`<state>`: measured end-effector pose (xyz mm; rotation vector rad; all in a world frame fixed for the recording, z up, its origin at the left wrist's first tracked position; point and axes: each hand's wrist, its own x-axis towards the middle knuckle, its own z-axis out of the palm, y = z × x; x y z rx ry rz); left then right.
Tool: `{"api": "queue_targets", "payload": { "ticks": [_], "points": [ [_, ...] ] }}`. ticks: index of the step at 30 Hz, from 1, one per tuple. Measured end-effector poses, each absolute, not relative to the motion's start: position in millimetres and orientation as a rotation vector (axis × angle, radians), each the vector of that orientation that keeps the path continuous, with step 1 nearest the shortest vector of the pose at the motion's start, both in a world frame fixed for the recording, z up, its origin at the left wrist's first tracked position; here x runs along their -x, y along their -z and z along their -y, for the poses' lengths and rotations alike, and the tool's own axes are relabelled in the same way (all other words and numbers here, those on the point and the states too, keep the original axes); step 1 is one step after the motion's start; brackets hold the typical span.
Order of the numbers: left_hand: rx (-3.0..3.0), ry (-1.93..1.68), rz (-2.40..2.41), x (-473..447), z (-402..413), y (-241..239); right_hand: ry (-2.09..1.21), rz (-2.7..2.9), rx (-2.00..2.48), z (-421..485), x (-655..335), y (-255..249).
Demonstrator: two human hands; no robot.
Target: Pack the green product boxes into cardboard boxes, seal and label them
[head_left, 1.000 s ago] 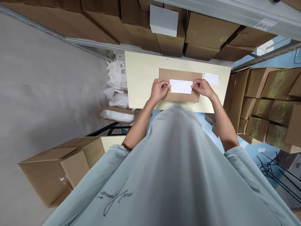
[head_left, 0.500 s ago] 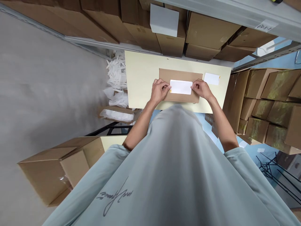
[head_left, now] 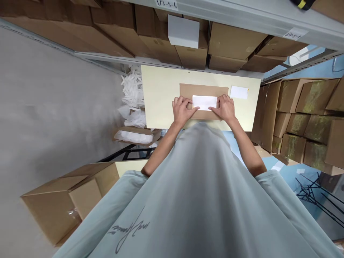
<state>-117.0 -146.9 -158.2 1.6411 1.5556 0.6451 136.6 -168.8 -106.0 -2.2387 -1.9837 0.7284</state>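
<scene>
A white label [head_left: 204,102] lies lengthwise on a flat brown cardboard box [head_left: 204,89]. My left hand [head_left: 182,110] is at the label's left end, its thumb stretched onto the lower left corner and its fingers apart from the thumb at the left edge. At the other end, my right hand [head_left: 225,107] mirrors it, thumb on the lower right corner and fingers spread by the right edge. Neither hand is closed round anything. Another white label [head_left: 239,92] with a small yellow mark rests on the table to the right of the box.
The pale yellow table [head_left: 161,96] stands against a grey metal shelf [head_left: 228,18] filled with cartons [head_left: 236,39]. Stacked boxes [head_left: 309,111] stand to the right. White packing material [head_left: 134,89] lies left of the table, and a large carton [head_left: 61,193] sits at lower left.
Both hands have gone from pinching the label's ends to lying beside it with thumbs stretched over its lower corners. The view has tilted slightly, so the scene sits lower.
</scene>
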Motion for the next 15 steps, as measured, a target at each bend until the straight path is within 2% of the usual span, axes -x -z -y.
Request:
{"api": "queue_targets", "payload": {
  "ticks": [9, 12, 15],
  "points": [
    [-1.534, -0.767, -1.669, 117.8, 132.5, 176.3, -0.578, 1.615, 2.471, 173.1, -116.1, 117.2],
    [-1.632, -0.78, -1.462, 100.4, 140.8, 165.1, -0.65, 1.762, 2.3, 180.2, -102.3, 115.3],
    [-1.82, -0.688, -1.02, 77.4, 157.7, 154.7, -0.896, 2.041, 2.07, 190.3, -84.2, 113.4]
  ]
}}
